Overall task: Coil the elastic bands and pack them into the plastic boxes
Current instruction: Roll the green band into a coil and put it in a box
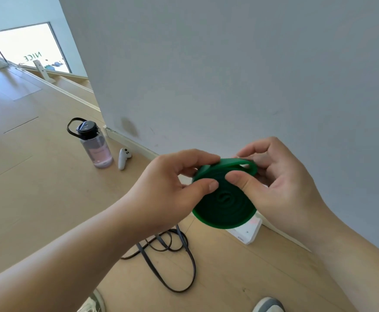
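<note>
"Green band (224, 206), head view: where is it?"

"In the air between both hands, a little toward 4 o'clock from the middle of the view, above the wooden floor (37, 199). It is wound into a flat disc with its face toward the camera. One last loop (240, 164) stands off the rim at 12 to 1 o'clock."

"And the hands?"

"The left hand (172, 188) grips the disc at its 10 o'clock edge, thumb on the face and fingers curled behind. The right hand (281, 188) grips at 1 to 2 o'clock, thumb flat on the face and fingers curled round that loose loop."

"So the step is closing the coil?"

"I judge so. To do it well, press both thumbs on the face so the turns cannot spring. Draw the loop snug along the rim rather than away from it, then tuck it flat. Elastic like this will probably unwind once pressure eases, so one hand should clamp across the disc before the other lets go."

"Where would it go?"

"A white object (249, 233) shows at 5 o'clock just under the disc, on the floor by the wall (229, 64). It is mostly hidden, so I cannot tell whether it is a box. A black band (172, 262) lies loose on the floor at 7 o'clock, not yet coiled. A water bottle (96, 147) and a white controller (123, 158) sit at 9 o'clock, well apart."
</note>
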